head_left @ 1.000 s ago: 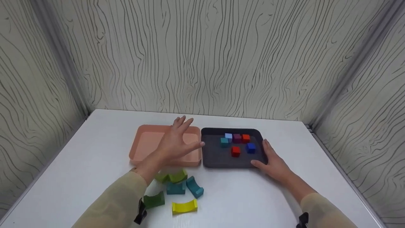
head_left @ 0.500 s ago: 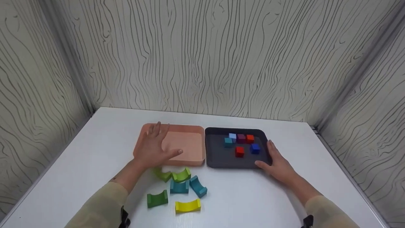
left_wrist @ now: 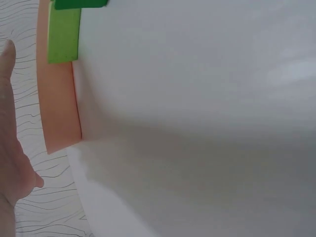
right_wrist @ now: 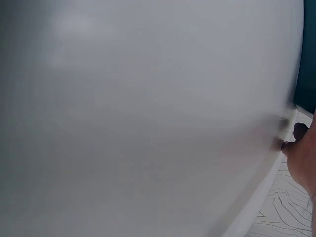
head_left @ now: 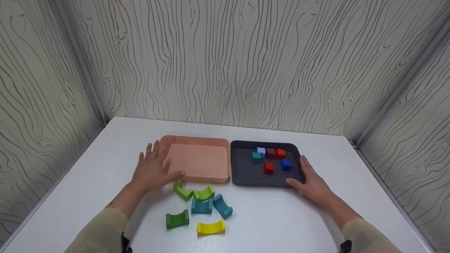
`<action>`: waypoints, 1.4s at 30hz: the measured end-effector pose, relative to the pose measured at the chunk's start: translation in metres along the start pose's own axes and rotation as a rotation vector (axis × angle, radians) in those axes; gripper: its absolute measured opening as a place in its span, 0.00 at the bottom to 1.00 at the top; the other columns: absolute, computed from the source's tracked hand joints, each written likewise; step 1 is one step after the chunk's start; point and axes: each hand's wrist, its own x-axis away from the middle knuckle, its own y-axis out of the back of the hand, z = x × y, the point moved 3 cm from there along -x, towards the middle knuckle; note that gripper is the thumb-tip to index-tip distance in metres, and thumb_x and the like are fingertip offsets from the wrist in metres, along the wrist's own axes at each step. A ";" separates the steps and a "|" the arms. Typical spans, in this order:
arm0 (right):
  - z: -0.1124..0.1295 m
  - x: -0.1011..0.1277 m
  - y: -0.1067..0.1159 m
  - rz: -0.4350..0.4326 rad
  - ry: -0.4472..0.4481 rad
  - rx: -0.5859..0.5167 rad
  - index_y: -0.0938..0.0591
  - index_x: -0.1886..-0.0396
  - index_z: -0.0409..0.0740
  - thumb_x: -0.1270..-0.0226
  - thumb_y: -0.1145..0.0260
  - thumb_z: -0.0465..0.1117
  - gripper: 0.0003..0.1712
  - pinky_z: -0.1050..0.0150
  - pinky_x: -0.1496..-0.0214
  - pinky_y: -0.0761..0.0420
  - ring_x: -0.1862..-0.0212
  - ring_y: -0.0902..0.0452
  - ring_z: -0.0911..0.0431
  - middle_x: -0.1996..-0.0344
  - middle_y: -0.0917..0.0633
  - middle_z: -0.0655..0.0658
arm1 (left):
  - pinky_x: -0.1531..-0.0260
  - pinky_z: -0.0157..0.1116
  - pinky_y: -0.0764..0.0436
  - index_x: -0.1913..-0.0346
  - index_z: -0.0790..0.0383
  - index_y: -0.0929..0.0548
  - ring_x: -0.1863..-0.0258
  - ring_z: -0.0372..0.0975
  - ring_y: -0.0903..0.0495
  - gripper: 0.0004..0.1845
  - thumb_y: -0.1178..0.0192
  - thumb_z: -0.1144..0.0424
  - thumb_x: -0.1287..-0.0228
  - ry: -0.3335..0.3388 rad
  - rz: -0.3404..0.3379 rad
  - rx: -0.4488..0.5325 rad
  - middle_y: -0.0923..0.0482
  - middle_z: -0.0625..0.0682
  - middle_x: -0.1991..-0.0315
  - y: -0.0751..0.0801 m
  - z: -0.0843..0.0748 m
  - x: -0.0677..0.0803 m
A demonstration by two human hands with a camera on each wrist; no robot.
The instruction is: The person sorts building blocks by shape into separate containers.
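My left hand (head_left: pixel 153 171) lies flat with its fingers straight and spread, resting against the near left corner of the pink tray (head_left: pixel 200 140); the thumb points along the tray's front wall. My right hand (head_left: pixel 312 182) is also open, fingers straight along the right edge of the black tray (head_left: pixel 246 175), with the thumb lying against its near right corner. Neither hand grips anything.

The two trays sit side by side on the white table (head_left: pixel 105 151), their inner walls touching or nearly so. Inside the black tray are six small cubes: a light blue cube (head_left: pixel 261 150), a purple cube (head_left: pixel 270 152) and an orange-red cube (head_left: pixel 280 153) in a row toward the back, a teal cube (head_left: pixel 256 157) just in front of the light blue one, a red cube (head_left: pixel 269 168) nearer the middle and a blue cube (head_left: pixel 286 164) to its right.

In front of the pink tray, on the table, lie six arch blocks: a lime arch (head_left: pixel 182 191) just beside my left thumb, a second lime arch (head_left: pixel 204 193) next to it, two teal arches (head_left: pixel 201 206) (head_left: pixel 223 206) just below those, a dark green arch (head_left: pixel 177 219) and a yellow arch (head_left: pixel 211 227) nearest to me.

The left wrist view shows the pink tray's wall (left_wrist: pixel 59 113) with a lime arch beside it; the right wrist view shows mostly table, blurred.
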 end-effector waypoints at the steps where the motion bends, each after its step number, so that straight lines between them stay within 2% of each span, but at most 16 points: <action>1: 0.000 0.000 0.001 -0.001 0.001 0.001 0.62 0.13 0.39 0.28 0.37 0.73 0.67 0.31 0.20 0.52 0.16 0.62 0.30 0.14 0.60 0.32 | 0.25 0.71 0.50 0.15 0.64 0.45 0.19 0.70 0.56 0.64 0.40 0.20 0.40 0.003 0.005 0.001 0.54 0.72 0.17 -0.001 0.003 0.001; 5: 0.002 0.001 0.002 0.005 0.004 0.000 0.62 0.13 0.38 0.28 0.36 0.72 0.68 0.30 0.20 0.52 0.17 0.62 0.30 0.14 0.60 0.32 | 0.26 0.71 0.51 0.14 0.63 0.47 0.19 0.70 0.56 0.65 0.42 0.19 0.40 0.017 0.035 0.007 0.55 0.72 0.16 -0.003 0.010 0.005; 11: 0.001 0.000 0.002 0.025 -0.008 0.002 0.64 0.13 0.39 0.28 0.37 0.72 0.68 0.30 0.20 0.53 0.16 0.62 0.30 0.14 0.61 0.33 | 0.25 0.71 0.55 0.14 0.61 0.51 0.18 0.70 0.60 0.63 0.39 0.24 0.37 0.047 0.085 0.036 0.58 0.70 0.15 -0.010 0.014 0.005; 20: 0.000 0.004 0.002 0.015 0.008 0.024 0.61 0.13 0.38 0.27 0.37 0.72 0.67 0.29 0.21 0.52 0.17 0.61 0.29 0.14 0.60 0.32 | 0.24 0.70 0.58 0.13 0.61 0.51 0.18 0.70 0.61 0.62 0.41 0.24 0.35 0.061 0.112 0.057 0.59 0.69 0.15 -0.021 0.015 0.003; 29: 0.008 0.009 0.009 -0.003 0.013 0.055 0.62 0.12 0.41 0.27 0.37 0.71 0.66 0.26 0.22 0.54 0.19 0.61 0.24 0.14 0.60 0.32 | 0.24 0.71 0.57 0.13 0.61 0.51 0.18 0.69 0.62 0.62 0.43 0.23 0.34 0.056 0.115 0.052 0.61 0.69 0.15 -0.021 0.016 0.003; 36: 0.027 0.014 0.010 -0.018 0.045 0.077 0.61 0.12 0.42 0.27 0.34 0.68 0.65 0.27 0.22 0.54 0.18 0.60 0.25 0.14 0.60 0.34 | 0.25 0.71 0.57 0.14 0.62 0.51 0.18 0.68 0.62 0.62 0.43 0.23 0.35 0.065 0.120 0.059 0.61 0.70 0.15 -0.020 0.015 0.003; 39: 0.041 0.018 0.009 -0.036 0.076 0.093 0.60 0.12 0.43 0.28 0.33 0.67 0.65 0.27 0.23 0.51 0.19 0.58 0.24 0.14 0.58 0.34 | 0.25 0.71 0.55 0.14 0.63 0.50 0.18 0.68 0.61 0.61 0.42 0.24 0.35 0.066 0.110 0.057 0.60 0.70 0.15 -0.020 0.014 0.004; 42: 0.055 0.024 0.005 -0.045 0.109 0.097 0.61 0.11 0.49 0.29 0.32 0.67 0.65 0.25 0.25 0.46 0.19 0.56 0.25 0.13 0.58 0.38 | 0.25 0.70 0.54 0.14 0.62 0.50 0.17 0.67 0.61 0.61 0.44 0.22 0.35 0.066 0.110 0.049 0.60 0.69 0.15 -0.021 0.014 0.005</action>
